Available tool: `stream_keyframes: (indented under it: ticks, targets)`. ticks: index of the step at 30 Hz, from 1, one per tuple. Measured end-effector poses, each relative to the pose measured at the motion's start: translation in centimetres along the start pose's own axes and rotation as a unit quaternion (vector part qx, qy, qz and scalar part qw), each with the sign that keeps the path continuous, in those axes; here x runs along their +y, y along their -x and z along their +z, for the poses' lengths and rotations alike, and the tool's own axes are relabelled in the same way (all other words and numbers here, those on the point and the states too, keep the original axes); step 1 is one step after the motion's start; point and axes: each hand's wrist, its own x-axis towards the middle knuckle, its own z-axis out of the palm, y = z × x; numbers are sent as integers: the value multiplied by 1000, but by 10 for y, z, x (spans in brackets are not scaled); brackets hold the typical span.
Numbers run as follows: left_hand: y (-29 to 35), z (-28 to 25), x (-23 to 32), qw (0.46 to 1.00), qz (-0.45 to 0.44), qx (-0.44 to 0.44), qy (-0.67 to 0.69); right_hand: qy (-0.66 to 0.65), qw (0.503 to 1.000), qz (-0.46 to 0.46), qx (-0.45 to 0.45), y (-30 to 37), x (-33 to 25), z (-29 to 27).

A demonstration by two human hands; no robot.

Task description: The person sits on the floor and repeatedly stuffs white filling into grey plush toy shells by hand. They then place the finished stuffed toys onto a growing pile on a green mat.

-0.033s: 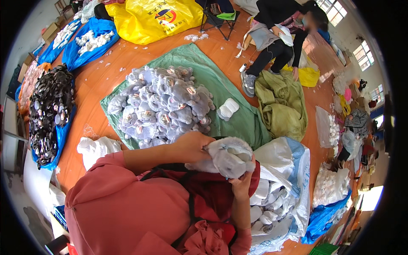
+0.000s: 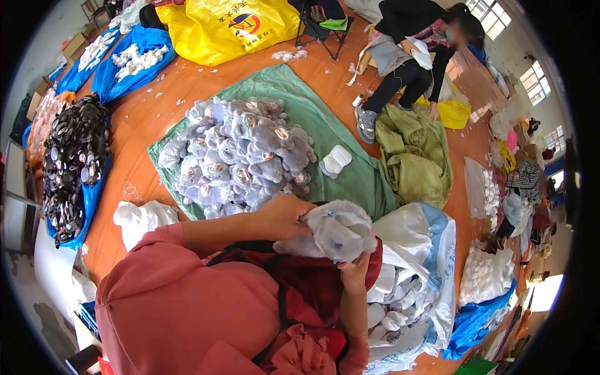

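"Orange-brown floor (image 2: pixel 134 165), with a green sheet (image 2: pixel 250 84) spread on it; what does that carry?"

"Grey plush toys (image 2: pixel 237 153), heaped toward its left corner; a white bundle (image 2: pixel 335 160) lies nearer its right edge."

"And the hands?"

"Left hand (image 2: pixel 284 215) has its fingers closed on the left side of a grey plush piece (image 2: pixel 340 231); right hand (image 2: pixel 355 269) grips its lower edge, some fingers hidden; the piece is held up at the sheet's near edge; just right of it, an open white sack (image 2: pixel 406 231) holds grey and white pieces (image 2: pixel 395 319)."
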Motion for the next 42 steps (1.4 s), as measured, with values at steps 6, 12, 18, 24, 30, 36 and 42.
stream_keyframes:
  ticks: [6,12,18,24,30,36,42]
  targets:
    - [-4,8,-9,989,-68,-69,-116,-22,997,-20,-66,-25,-18,9]
    - [3,24,-19,993,-36,-111,13,13,1000,4,19,-24,-8,6]
    - [7,35,-49,924,-121,-78,355,33,999,-29,8,-25,14,0]
    - [7,-30,-137,820,-87,239,513,53,994,-15,89,-20,-2,-27]
    - [23,-64,-311,721,-306,391,483,86,986,-9,143,27,-5,-75]
    - [23,-43,-397,695,-527,395,290,108,981,38,154,54,4,-71]
    - [-4,-40,-360,719,-605,342,-25,192,967,-20,164,54,7,-67]
